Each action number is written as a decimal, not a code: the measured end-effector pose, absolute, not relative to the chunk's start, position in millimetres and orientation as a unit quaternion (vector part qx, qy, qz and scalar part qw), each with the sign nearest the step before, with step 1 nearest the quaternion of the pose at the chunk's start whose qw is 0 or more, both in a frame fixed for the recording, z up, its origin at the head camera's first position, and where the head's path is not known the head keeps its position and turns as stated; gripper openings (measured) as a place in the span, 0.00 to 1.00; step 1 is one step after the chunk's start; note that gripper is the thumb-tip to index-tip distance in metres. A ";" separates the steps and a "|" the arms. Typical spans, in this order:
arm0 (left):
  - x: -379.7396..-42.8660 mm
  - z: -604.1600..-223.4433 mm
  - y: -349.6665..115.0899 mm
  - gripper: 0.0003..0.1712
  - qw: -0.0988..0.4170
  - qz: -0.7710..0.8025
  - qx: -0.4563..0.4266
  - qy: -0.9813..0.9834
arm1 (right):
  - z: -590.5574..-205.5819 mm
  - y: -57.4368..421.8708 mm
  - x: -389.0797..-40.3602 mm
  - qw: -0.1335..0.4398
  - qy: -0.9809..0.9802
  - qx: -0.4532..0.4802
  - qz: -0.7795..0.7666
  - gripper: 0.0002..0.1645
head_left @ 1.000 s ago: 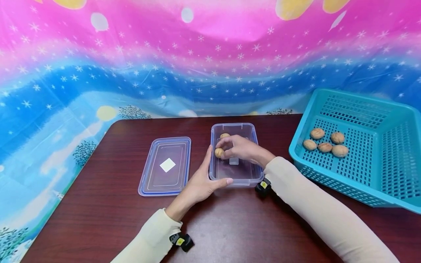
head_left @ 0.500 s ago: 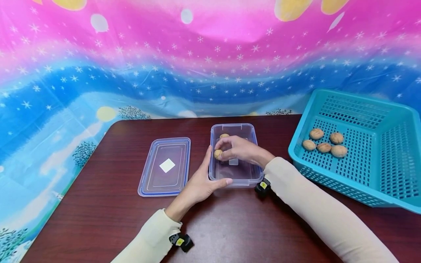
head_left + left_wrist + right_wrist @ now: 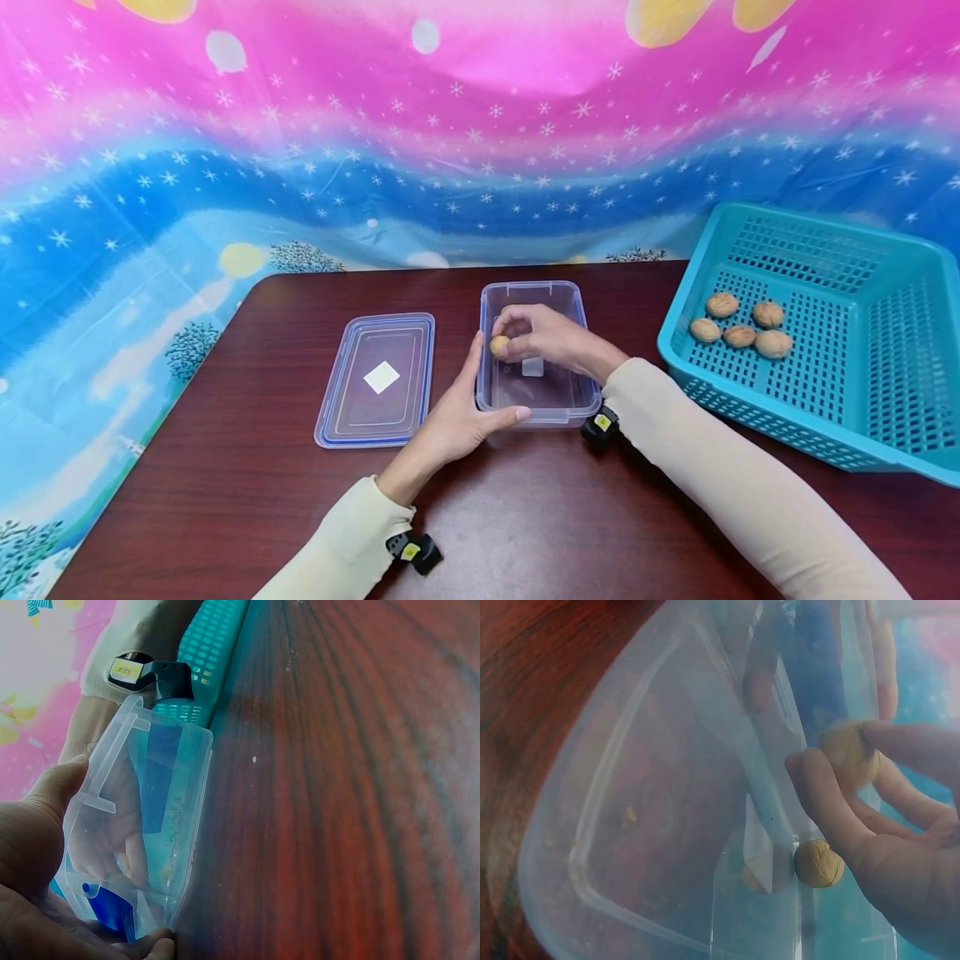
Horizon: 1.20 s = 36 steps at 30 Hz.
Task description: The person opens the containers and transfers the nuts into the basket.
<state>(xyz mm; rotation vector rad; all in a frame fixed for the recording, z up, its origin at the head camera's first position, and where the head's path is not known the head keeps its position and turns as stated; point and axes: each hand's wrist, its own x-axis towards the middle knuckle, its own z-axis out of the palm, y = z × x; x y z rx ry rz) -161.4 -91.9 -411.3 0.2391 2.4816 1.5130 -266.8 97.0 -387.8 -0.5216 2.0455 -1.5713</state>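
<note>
Pinching walnut (image 3: 499,345) over unlabelled container (image 3: 558,402).

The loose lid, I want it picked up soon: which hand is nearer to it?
Left. The left hand grips the clear box at its near left corner, just right of the lid. The right hand holds a walnut inside the box, farther right.
</note>
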 end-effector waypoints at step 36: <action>-161.4 -411.2 -90.5 0.70 0.113 0.520 0.065 0.844 | -305.6 149.6 -225.2 0.115 0.823 -0.194 -0.521 0.17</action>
